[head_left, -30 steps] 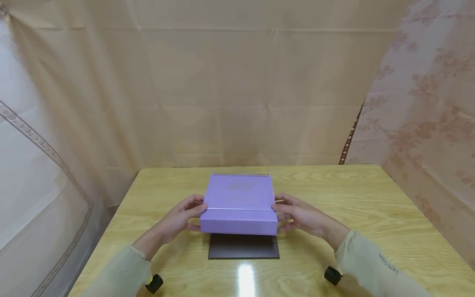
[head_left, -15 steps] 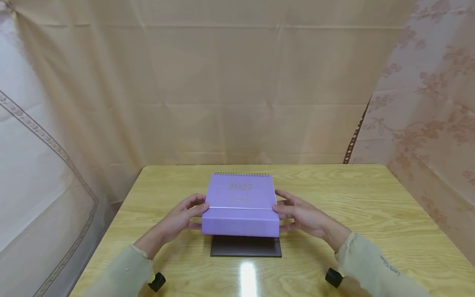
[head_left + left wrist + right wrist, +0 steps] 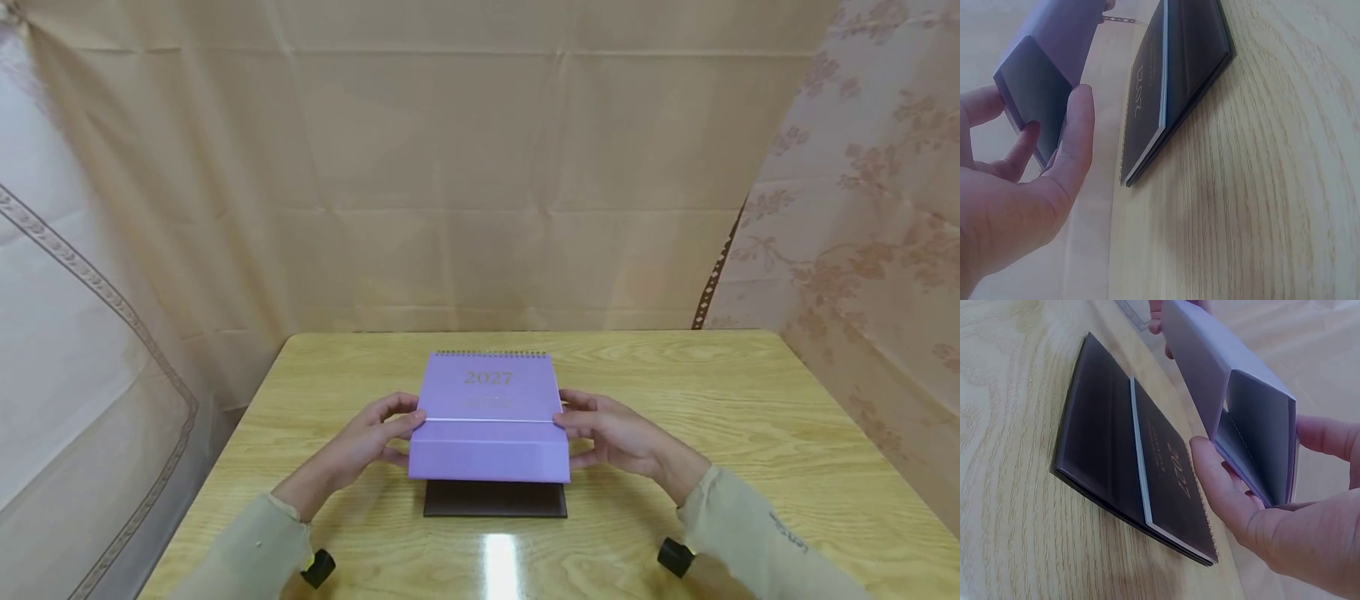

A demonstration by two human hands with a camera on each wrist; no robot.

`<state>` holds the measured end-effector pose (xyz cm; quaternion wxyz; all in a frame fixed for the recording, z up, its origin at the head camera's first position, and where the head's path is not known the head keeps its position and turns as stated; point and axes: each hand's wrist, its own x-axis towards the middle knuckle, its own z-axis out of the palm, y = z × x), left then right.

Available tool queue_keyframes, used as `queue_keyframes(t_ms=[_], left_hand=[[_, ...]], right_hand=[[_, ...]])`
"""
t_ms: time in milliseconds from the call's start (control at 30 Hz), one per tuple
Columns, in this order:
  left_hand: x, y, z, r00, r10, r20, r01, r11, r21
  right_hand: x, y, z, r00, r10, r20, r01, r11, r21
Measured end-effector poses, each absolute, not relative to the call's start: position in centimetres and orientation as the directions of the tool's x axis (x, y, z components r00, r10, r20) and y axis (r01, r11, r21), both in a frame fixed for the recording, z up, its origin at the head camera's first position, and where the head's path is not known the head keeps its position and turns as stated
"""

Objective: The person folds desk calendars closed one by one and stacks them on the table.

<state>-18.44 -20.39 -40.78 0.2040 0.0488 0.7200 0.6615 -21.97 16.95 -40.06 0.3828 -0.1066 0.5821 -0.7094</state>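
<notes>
Both hands hold up a purple desk calendar [image 3: 489, 398] by its sides, with gold "2027" print and a spiral binding along its far edge. My left hand [image 3: 370, 439] grips the left side, thumb on the front. On the opposite side my right hand [image 3: 621, 435] has its thumb on the front too. The wrist views show the calendar's base folded out, hollow at the ends. Beneath it a dark brown desk calendar [image 3: 1163, 459], also marked "2027", lies flat on the table, apart from the purple one. From the head view, only the near strip of the dark calendar shows.
The wooden table [image 3: 300, 537] runs back to a beige curtain [image 3: 480, 183]. Patterned cloth [image 3: 877, 217] hangs on the right and white cloth [image 3: 82, 367] on the left. Black wrist devices [image 3: 675, 557] sit below both sleeves.
The purple calendar has tilted slightly, its front base edge now lower and covering a little more of the dark calendar. Both hands keep their grip. The head view has shifted slightly.
</notes>
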Motion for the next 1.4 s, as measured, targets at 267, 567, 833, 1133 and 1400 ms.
queue_keyframes(t_ms=[267,567,833,1133,1400], left_hand=[[-18.65,-20.27,-40.7,-0.918,0.32,-0.233,-0.199,0.136,0.97],[-18.65,-20.18,-40.55,-0.924,0.314,-0.218,-0.184,0.133,0.974],[-18.69,-20.04,-40.52,-0.925,0.32,-0.204,-0.173,0.125,0.977],[-18.87,-19.83,-40.48,-0.925,0.322,-0.204,-0.176,0.115,0.978],[-19.0,-19.88,-40.34,-0.924,0.312,-0.22,-0.189,0.124,0.974]], right_hand=[[-22.13,17.2,-40.21,-0.69,-0.66,-0.297,0.455,-0.077,-0.887],[-22.22,17.16,-40.16,-0.697,-0.651,-0.3,0.454,-0.078,-0.888],[-22.16,17.24,-40.25,-0.71,-0.638,-0.299,0.457,-0.094,-0.884],[-22.1,17.26,-40.24,-0.717,-0.635,-0.289,0.455,-0.111,-0.884],[-22.2,17.08,-40.29,-0.717,-0.636,-0.286,0.451,-0.111,-0.885]])
